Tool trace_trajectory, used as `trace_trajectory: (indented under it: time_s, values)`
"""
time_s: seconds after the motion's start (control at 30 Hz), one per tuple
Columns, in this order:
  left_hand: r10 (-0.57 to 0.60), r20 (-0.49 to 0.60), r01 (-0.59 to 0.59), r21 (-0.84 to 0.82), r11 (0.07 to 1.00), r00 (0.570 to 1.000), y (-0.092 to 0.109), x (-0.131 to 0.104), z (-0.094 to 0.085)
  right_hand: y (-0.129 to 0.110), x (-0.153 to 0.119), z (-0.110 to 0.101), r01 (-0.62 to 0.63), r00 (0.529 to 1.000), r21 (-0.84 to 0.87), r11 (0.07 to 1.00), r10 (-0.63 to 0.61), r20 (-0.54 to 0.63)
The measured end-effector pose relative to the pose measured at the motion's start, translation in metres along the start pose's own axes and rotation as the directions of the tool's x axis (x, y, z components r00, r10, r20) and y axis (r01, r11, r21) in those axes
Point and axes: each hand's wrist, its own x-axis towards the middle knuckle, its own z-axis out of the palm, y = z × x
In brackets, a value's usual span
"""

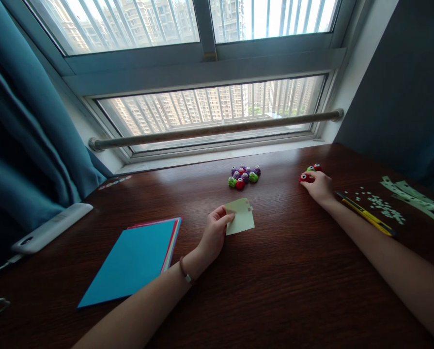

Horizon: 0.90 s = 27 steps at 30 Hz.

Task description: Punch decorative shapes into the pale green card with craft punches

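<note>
The left hand (212, 233) pinches the near left edge of a pale green paper (240, 216) between thumb and fingers; the paper lies on the table (275, 281), extending right of the fingertips. The right hand (319, 185) rests curled over a red punch (304, 178), fingertips touching it; whether it is gripped cannot be determined. A cluster of punches (243, 175) lies beyond the paper, between the hands.

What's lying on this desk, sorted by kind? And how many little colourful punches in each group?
Punches in the middle cluster: about 8
Punches by the right hand: 3
Pale green paper held in the left hand: 1
Stack of coloured paper: 1
Yellow utility knife: 1
Total: about 14
</note>
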Motion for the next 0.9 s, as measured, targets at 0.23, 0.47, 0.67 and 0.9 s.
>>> trace_trajectory:
  time_s: [0.23,0.47,0.67,0.9]
  values:
    - [-0.014,0.027,0.013,0.042,0.999,1.000,-0.003,-0.001,-0.001,0.012,0.002,0.002,-0.029,0.999,-0.120,0.992,0.025,-0.029]
    - [-0.019,0.030,0.017,0.070,0.997,0.999,-0.002,-0.002,-0.001,0.012,0.001,-0.001,-0.065,0.997,-0.038,0.997,0.064,-0.034]
    - [-0.011,0.060,0.005,0.099,0.995,0.998,-0.003,-0.001,-0.003,-0.048,-0.018,-0.002,-0.066,0.995,0.227,0.972,0.048,0.084]
    - [0.021,0.111,-0.037,0.142,0.989,0.994,-0.003,-0.002,-0.003,-0.138,-0.083,-0.005,-0.600,0.513,0.643,0.476,-0.387,0.766]
